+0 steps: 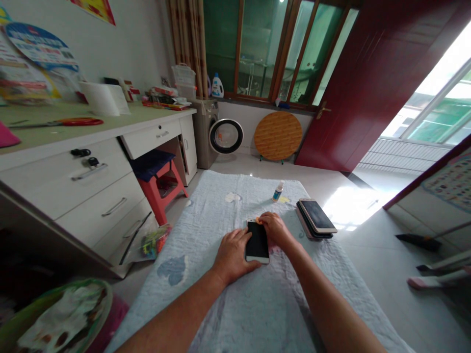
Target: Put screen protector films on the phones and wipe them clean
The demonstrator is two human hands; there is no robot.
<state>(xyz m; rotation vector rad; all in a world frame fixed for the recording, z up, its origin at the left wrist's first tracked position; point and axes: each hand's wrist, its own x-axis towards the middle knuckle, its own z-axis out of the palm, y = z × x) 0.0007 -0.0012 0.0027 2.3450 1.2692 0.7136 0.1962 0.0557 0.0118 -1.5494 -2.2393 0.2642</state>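
A white-framed smartphone (258, 244) with a dark screen lies face up on a pale blue quilted cloth (221, 196). My left hand (232, 252) grips its left side, fingers along the edge and thumb at the bottom corner. At the phone's top edge, my right hand (275, 228) pinches a small orange piece (258, 220) against the glass; its material is too small to tell. Beyond the right hand stands a small spray bottle (278, 191) with a blue label. A stack of several phones (317, 216) rests at the cloth's right edge.
Along the left runs a white desk (88, 171) bearing scissors (73, 121) and a paper roll (103, 98). A red stool (162, 181) is tucked beside it. A waste bin (106, 314) stands at lower left. Someone's foot (423, 282) shows at far right.
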